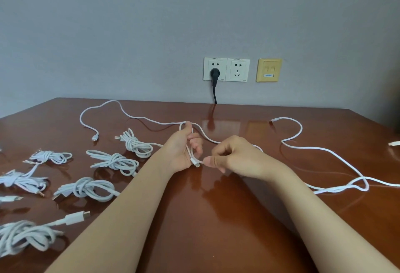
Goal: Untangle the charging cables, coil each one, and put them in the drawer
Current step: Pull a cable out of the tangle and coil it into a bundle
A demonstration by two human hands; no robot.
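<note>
The thin white charging cable (193, 160) hangs between both hands: the left hand (181, 149) grips 1 loop and the right hand (236, 156) pinches it beside its plug. 6 knotted white cable bundles (112, 161) lie left on the glossy brown wooden table (216, 218).

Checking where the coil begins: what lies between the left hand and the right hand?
In the head view, the connector end of the white cable, gripped by the left hand and pinched by the right hand, bridges that gap.
</note>
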